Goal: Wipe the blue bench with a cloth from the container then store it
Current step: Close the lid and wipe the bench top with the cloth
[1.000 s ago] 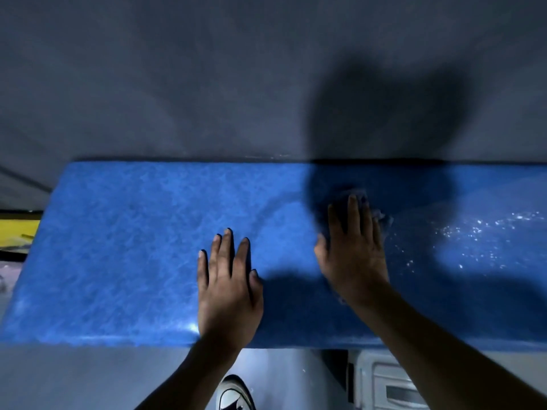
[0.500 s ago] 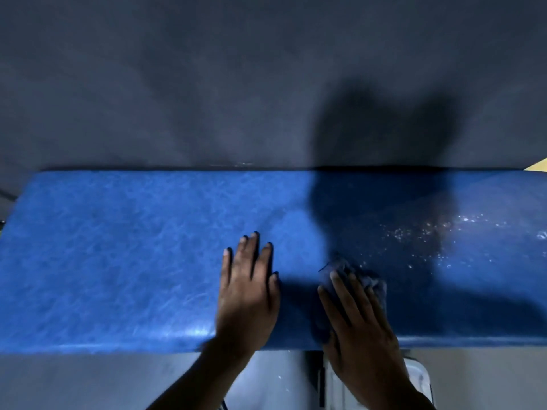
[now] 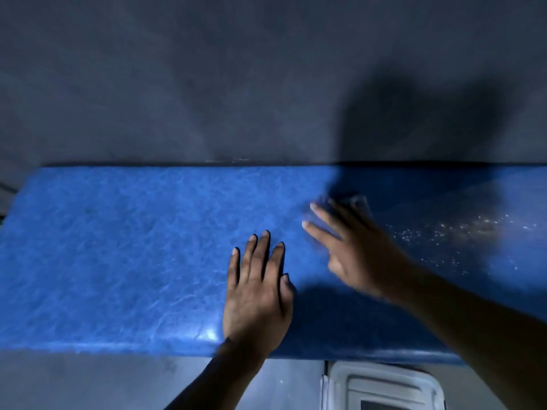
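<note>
The blue bench (image 3: 118, 247) runs across the middle of the view, its surface marbled and glossy. My left hand (image 3: 257, 294) lies flat on it near the front edge, fingers straight and pointing away from me. My right hand (image 3: 355, 247), blurred by motion, presses a small dark cloth (image 3: 359, 204) against the bench top toward the back edge with straight fingers. Only a corner of the cloth shows past my fingertips. Pale specks (image 3: 461, 229) dot the bench to the right of the cloth.
A grey wall (image 3: 207, 84) rises directly behind the bench, with my shadow cast on its right side. Below the bench's front edge stands a white container (image 3: 381, 386) on a grey floor (image 3: 88, 383).
My right hand has slid the cloth from the front edge back toward the wall side of the bench. My left hand stayed flat in the same place. The view shifted slightly.
</note>
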